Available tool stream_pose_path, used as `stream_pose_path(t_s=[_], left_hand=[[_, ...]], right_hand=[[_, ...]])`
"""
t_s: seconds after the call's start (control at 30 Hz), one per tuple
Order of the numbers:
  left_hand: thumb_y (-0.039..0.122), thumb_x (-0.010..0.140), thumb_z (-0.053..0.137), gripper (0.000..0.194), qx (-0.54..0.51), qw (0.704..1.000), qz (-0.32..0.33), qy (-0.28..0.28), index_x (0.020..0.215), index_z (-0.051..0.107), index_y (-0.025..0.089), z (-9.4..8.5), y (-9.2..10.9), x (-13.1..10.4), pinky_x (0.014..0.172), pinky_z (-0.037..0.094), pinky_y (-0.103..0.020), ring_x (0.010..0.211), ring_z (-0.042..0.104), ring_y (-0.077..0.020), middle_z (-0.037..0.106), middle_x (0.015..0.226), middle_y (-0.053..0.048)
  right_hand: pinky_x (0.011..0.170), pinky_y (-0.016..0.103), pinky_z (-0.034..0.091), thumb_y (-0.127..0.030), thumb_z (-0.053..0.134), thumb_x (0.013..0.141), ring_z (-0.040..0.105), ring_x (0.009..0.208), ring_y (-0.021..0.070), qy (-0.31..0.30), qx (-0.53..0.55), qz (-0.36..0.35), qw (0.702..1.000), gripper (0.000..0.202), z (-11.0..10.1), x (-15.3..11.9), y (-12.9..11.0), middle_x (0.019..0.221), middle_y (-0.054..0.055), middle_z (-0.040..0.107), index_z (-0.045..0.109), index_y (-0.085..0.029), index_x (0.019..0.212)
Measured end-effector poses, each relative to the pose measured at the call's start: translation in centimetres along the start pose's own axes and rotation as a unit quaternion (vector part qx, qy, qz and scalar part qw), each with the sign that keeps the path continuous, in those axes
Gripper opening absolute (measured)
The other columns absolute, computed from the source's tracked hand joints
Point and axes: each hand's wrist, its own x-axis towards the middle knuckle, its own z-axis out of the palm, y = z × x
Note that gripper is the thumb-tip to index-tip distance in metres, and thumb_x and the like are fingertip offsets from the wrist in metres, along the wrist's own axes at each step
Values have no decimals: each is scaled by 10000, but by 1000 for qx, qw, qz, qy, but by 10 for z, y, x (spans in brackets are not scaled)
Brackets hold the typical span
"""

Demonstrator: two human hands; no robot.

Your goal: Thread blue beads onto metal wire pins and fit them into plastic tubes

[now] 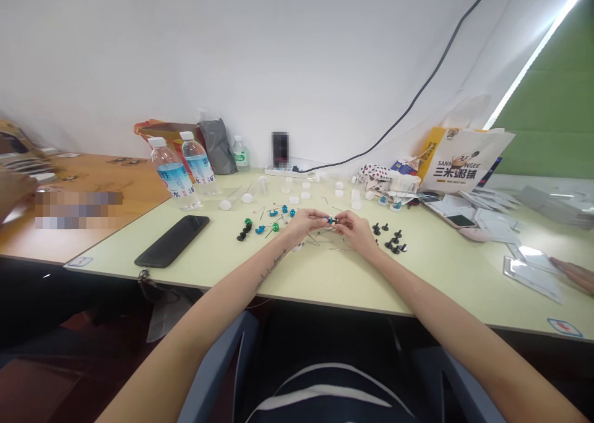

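Both hands meet above the middle of the pale table. My left hand (306, 224) pinches a small blue piece (330, 220) between thumb and fingers. From the other side, my right hand (353, 228) pinches a small black piece (336, 221) that touches the blue one. Several loose blue pieces (273, 213) and a green piece (276, 227) lie left of my left hand, with a row of black pieces (242, 234) farther left. Several black pieces (395, 243) are scattered right of my right hand. Thin metal pins (314, 241) lie beneath the hands.
A black phone (172, 241) and two water bottles (173, 174) stand or lie at the left. Clear tubes with white caps (247, 197) are along the back. A paper bag (457, 158) and clear cases (531, 277) are at the right, near another person's hand (575, 273).
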Motion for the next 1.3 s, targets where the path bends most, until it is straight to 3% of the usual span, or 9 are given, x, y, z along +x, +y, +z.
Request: stream_pose_path(t_s=[0.73,1.3], left_hand=[[205,598,770,295,5,1000,-11,6,825,625,86,3,5,-3,863,461,-327,747,654,-156,683,736,-78],[197,593,769,281,-5,1000,-1,15,811,632,84,4,5,-3,874,454,-327,750,651,-154,672,731,-65]], right_hand=[[575,291,521,-377,569,751,610,561,145,-1,4,16,1000,203,-1,-1,-4,652,3,639,551,-195,838],[630,306,525,-329,557,757,614,601,145,-6,11,4,1000,209,0,0,-2,693,-5,632,545,-206,926]])
